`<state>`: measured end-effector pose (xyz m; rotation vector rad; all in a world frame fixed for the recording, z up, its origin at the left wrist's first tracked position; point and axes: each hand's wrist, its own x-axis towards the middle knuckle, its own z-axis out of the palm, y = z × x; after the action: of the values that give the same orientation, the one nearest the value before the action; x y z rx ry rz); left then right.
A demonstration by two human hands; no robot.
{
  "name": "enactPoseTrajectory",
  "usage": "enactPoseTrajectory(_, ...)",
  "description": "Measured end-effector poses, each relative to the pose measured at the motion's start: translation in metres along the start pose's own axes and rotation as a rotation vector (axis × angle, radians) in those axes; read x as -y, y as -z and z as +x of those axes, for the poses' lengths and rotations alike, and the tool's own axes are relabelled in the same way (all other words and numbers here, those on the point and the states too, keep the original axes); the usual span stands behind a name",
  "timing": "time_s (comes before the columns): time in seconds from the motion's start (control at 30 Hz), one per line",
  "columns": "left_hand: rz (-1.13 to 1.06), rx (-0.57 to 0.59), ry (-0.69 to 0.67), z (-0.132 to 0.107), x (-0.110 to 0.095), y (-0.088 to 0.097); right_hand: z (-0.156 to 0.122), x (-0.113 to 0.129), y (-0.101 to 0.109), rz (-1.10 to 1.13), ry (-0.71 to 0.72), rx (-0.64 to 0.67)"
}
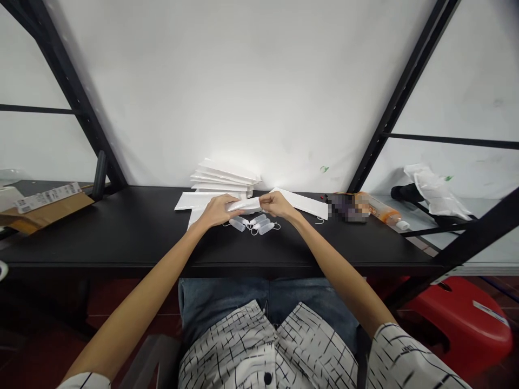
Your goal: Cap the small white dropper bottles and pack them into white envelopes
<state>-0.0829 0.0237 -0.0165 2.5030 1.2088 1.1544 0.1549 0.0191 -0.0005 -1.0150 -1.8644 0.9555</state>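
Observation:
Between my two hands is a narrow white packet (pixel 244 205), raised a little above the black shelf. My left hand (pixel 219 210) grips its left end, and my right hand (pixel 278 205) pinches its right end. Just below it lie several small translucent plastic bottles (pixel 265 227) with thin white loops. White flat packets (pixel 188 200) lie by my left hand, partly covered by it. Behind my hands rises a stack of white packets (pixel 223 175). Another long white packet (pixel 306 203) slants away to the right of my right hand.
A cardboard box (pixel 48 208) sits at the far left of the black shelf (pixel 121 232). On the right lie a bottle with orange contents (pixel 383 210) and a blurred dark item (pixel 347 208). Black metal posts (pixel 399 97) frame both sides. A red stool (pixel 462 319) stands below right.

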Motion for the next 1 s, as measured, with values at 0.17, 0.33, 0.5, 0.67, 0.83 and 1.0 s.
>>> enactPoseTrajectory(0.17, 0.018, -0.05, 0.061, 0.002, 0.001, 0.004, -0.003, 0.005, 0.018, -0.064, 0.023, -0.337)
enactPoseTrajectory(0.33, 0.095, -0.13, 0.119, 0.005, 0.005, 0.011, -0.001, -0.014, 0.034, -0.293, 0.089, -0.38)
enactPoseTrajectory(0.5, 0.178, -0.15, 0.11, 0.005, 0.007, 0.012, 0.008, -0.035, 0.014, -0.611, 0.056, -0.179)
enactPoseTrajectory(0.67, 0.197, -0.114, 0.114, 0.005, 0.009, 0.01, 0.016, -0.038, -0.004, -0.682, 0.034, -0.049)
enactPoseTrajectory(0.83, 0.2, -0.091, 0.123, 0.005, 0.008, 0.01, 0.015, -0.036, 0.001, -0.522, -0.03, -0.048)
enactPoseTrajectory(1.0, 0.203, -0.087, 0.12, 0.005, 0.008, 0.011, 0.008, -0.034, 0.012, -0.229, -0.087, -0.085)
